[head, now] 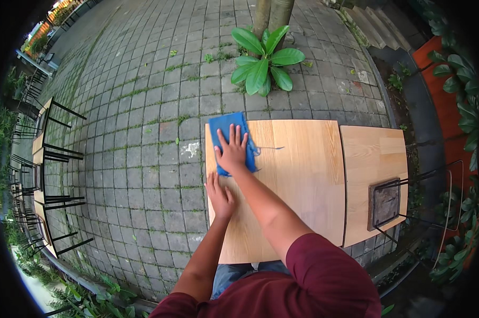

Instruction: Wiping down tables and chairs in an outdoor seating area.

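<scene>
My right hand (233, 149) lies flat on a folded blue cloth (227, 119), fingers spread, pressing it against a light wood tabletop (299, 159). The cloth covers the far left corner of the tabletop and pokes slightly past its far edge. Its right side is frayed, and a loose thread trails to the right over the wood. Just nearer to me, my left hand (220, 197) rests palm down at the tabletop's left edge. Nothing is in it, and its thumb stands apart from the fingers.
A second wood tabletop (372, 155) adjoins on the right, bearing an upturned chair or stool (384, 204) with metal legs. Beyond stand a leafy plant (263, 65) and tree trunks (273, 18) on grey paving (152, 139). Several tables (38, 157) line the left; concrete steps (376, 28) rise far right.
</scene>
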The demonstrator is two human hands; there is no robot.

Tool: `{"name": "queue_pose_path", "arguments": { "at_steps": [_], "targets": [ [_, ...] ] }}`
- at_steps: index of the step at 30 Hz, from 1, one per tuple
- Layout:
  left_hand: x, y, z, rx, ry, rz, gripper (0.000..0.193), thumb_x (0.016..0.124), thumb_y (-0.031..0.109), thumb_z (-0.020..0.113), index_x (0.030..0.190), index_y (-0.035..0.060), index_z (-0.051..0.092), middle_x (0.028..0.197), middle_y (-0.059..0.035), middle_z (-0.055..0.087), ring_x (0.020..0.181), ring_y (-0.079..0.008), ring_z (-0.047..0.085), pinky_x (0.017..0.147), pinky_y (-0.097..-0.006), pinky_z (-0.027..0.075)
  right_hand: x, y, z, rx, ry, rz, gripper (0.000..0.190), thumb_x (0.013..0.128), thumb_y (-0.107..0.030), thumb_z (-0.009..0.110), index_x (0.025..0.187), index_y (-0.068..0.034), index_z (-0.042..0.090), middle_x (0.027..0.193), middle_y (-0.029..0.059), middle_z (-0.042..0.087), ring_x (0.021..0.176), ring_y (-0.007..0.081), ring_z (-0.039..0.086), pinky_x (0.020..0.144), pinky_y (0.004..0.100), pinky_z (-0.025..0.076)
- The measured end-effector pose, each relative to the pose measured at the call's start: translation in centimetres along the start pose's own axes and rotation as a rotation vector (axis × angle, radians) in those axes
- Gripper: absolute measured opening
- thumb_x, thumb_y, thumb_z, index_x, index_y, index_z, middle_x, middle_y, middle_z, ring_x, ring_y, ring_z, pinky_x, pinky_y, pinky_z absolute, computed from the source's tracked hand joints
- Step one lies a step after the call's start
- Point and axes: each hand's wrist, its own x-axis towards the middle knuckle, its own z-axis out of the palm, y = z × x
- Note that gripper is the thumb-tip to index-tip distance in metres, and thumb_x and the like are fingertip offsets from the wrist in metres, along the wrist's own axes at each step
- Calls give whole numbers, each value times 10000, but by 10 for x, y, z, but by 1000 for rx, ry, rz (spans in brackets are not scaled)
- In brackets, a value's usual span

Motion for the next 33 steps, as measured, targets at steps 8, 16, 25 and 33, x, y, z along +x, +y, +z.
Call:
{"name": "queue_pose_path", "arguments": {
  "at_steps": [8,16,25,33],
  "targets": [
    [-15,-2,-10,301,-45,29,696,912,92,557,1571,-40,377,1644,-283,356,1584,-482,240,1286,-626,169,-33,41,-40,151,-55,-243,651,953,-419,680,1573,-273,541,1726,202,299,1620,387,210,1304,600,108],
    [-11,14,-3,401,-36,-1,656,919,94,516,1559,-16,422,1657,-249,369,1594,-443,246,1299,-590,169,-43,201,-116,2,9,-68,642,973,-424,667,1587,-303,521,1724,189,314,1610,381,248,1300,590,141],
    [-15,17,0,485,-13,-67,670,938,154,519,1594,60,422,1697,-169,362,1618,-365,244,1278,-630,160,-87,312,-175,-115,84,69,661,964,-408,669,1595,-293,509,1707,204,341,1603,393,260,1300,597,136],
    [-18,14,0,439,2,-65,703,904,157,532,1590,41,431,1682,-196,383,1605,-397,267,1251,-647,202,-133,297,-169,-246,96,339,670,993,-436,605,1626,-269,460,1729,228,283,1622,418,193,1292,637,88]
  ]
}}
